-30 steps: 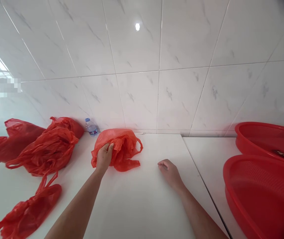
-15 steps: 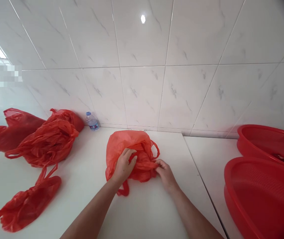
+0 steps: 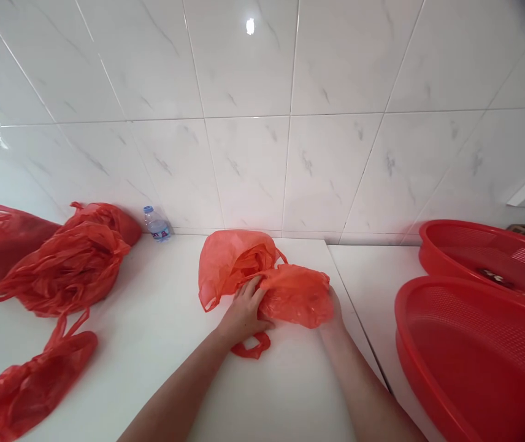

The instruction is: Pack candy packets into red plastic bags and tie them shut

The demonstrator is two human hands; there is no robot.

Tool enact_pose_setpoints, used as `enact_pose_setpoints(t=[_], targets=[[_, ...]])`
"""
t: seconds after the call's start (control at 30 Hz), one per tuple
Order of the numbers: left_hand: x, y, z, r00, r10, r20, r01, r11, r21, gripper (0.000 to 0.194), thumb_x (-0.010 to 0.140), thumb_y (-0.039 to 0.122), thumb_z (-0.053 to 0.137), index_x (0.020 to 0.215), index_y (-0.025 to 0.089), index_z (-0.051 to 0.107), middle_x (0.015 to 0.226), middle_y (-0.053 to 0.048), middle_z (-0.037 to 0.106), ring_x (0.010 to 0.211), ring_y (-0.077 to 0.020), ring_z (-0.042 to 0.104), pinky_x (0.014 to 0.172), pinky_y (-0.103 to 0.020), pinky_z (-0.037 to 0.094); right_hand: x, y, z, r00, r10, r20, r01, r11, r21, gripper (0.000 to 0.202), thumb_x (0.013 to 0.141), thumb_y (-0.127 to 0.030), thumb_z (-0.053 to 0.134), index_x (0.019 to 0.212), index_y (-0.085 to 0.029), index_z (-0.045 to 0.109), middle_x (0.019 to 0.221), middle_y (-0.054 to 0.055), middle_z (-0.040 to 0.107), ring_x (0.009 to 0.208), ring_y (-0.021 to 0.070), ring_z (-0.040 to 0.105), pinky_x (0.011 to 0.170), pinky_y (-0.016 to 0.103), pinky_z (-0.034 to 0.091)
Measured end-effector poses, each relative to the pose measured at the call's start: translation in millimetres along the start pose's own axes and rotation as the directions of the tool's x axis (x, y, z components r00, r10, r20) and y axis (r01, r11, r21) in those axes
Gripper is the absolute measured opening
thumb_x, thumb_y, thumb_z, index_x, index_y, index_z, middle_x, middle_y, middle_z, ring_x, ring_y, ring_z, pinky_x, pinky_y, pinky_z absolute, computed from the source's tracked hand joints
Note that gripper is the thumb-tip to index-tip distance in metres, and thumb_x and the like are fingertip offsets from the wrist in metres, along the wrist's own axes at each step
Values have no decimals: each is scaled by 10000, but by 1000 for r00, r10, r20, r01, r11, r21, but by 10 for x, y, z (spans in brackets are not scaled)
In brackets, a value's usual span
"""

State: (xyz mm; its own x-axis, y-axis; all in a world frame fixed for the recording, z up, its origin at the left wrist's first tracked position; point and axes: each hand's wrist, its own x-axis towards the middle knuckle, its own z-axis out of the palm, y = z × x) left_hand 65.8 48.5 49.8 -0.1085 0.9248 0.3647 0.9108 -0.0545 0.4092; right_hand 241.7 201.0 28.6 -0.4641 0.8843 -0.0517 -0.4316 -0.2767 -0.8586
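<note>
A red plastic bag [image 3: 232,261] lies on the white table near the wall, its loop handle trailing toward me. From its mouth, a bundled red part [image 3: 297,294] reaches to the right. My left hand [image 3: 244,313] rests against the bag at the near side, fingers spread, thumb beside the bundle. At the bundle's right end is my right hand [image 3: 333,313]; its fingers are mostly hidden behind the red plastic. Whether the bundle is a separate bag inside the first, I cannot tell.
Several red bags [image 3: 73,264] are heaped at the left, with another red bag [image 3: 42,387] nearer. A small water bottle [image 3: 157,224] stands by the tiled wall [image 3: 248,172]. Two red plastic baskets [image 3: 428,344] are on the right. A seam crosses the white table [image 3: 290,393].
My right hand has moved right and round the end of the red bundle, which now sticks out of the bag. My left hand has shifted slightly right. The view has turned right.
</note>
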Motion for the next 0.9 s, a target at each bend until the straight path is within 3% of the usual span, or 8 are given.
enact_pose_setpoints(t=[0.1, 0.23, 0.4, 0.47, 0.53, 0.63, 0.77, 0.9], targets=[[127, -180, 119, 996, -43, -75, 48, 997, 58, 730, 697, 244, 668, 1371, 252, 385, 1412, -119, 383, 1279, -320, 380, 1020, -502, 374, 76, -120, -150, 991, 96, -95, -52, 921, 385, 80, 712, -300, 532, 667, -235, 542, 633, -7, 632, 639, 178, 631, 617, 310, 541], [300, -575, 83, 949, 24, -314, 30, 985, 168, 526, 763, 94, 506, 1273, 223, 483, 1234, -97, 509, 1154, -246, 494, 970, -404, 435, 134, -205, -275, 986, 79, -144, 0, 879, 478, 113, 728, -281, 490, 775, -241, 584, 738, -27, 680, 714, 147, 660, 678, 280, 549], [375, -779, -56, 849, 7, -528, 157, 951, 265, 475, 835, 248, 521, 1304, 197, 461, 1309, -166, 445, 1253, -336, 387, 1028, -535, 322, 113, -280, -310, 994, 66, -90, 1, 803, 596, 120, 745, -294, 527, 812, -234, 606, 771, -36, 690, 735, 159, 663, 682, 291, 551], [369, -744, -82, 886, 42, -462, 134, 931, 341, 544, 832, 295, 551, 1355, 235, 414, 1391, -158, 395, 1283, -328, 363, 1028, -520, 329, 101, -327, -320, 994, 36, -107, 33, 811, 584, 111, 746, -305, 546, 808, -238, 610, 753, -47, 684, 709, 158, 657, 669, 290, 549], [367, -701, -95, 956, 90, -279, 34, 912, 409, 545, 838, 290, 545, 1367, 292, 413, 1449, -117, 359, 1316, -320, 332, 1036, -506, 325, 98, -365, -324, 992, 18, -128, 56, 832, 551, 137, 748, -335, 560, 831, -244, 619, 775, -48, 686, 717, 165, 655, 663, 295, 546], [401, -718, -142, 996, 55, -71, -18, 895, 445, 431, 852, 232, 497, 1271, 325, 533, 1465, -68, 364, 1348, -326, 290, 1051, -528, 294, 110, -374, -307, 986, -13, -167, 93, 871, 483, 237, 754, -418, 553, 902, -251, 632, 854, -36, 694, 784, 179, 656, 685, 305, 540], [495, -900, -314, 978, -159, -138, 205, 868, 453, 456, 811, 103, 446, 1214, 268, 584, 1435, -113, 399, 1327, -351, 317, 993, -546, 349, 127, -311, -269, 960, -114, -256, 162, 971, 175, 352, 757, -525, 527, 885, -220, 648, 878, 5, 694, 808, 188, 644, 691, 303, 523], [544, -951, -501, 954, -163, -251, 258, 874, 412, 459, 805, 95, 394, 1204, 248, 561, 1380, -91, 455, 1277, -299, 395, 990, -481, 376, 132, -243, -278, 926, -208, -315, 182, 977, -108, 287, 691, -463, 656, 737, -180, 643, 735, 13, 665, 696, 177, 597, 595, 266, 474]])
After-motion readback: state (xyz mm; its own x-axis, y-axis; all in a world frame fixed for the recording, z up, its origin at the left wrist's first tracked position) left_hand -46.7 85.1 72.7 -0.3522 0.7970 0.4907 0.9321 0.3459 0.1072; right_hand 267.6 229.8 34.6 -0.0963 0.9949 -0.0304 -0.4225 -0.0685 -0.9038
